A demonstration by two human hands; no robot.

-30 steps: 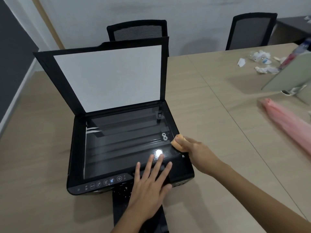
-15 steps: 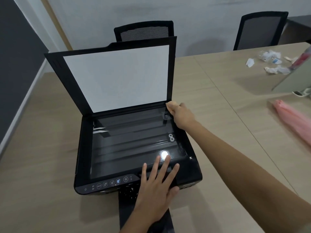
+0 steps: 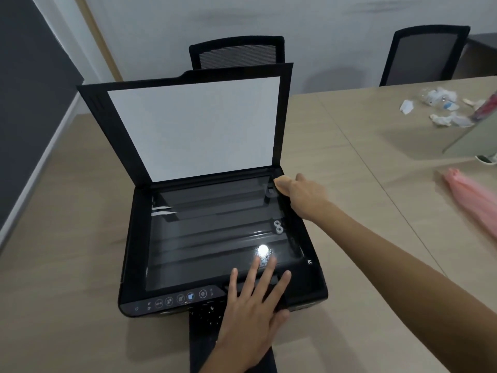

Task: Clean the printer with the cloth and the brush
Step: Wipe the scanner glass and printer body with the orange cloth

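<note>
Black flatbed printer [image 3: 215,254] sits on the pale wood-grain table [image 3: 349,184], lid raised, white backing sheet exposed, glass platen reflecting a ceiling light. Front-panel icons are too small to read. Left hand [image 3: 252,310] lies flat, fingers spread, on the front edge and glass. Right hand [image 3: 304,195] is closed around a small orange cloth [image 3: 281,181] at the glass's far right corner.

1 printer [image 3: 220,254], 2 chairs [image 3: 238,52] [image 3: 427,55], 2 hands [image 3: 252,316] [image 3: 305,193], 1 pink bag [image 3: 473,195].

Upright lid [image 3: 193,127] behind open glass [image 3: 215,238]
</note>
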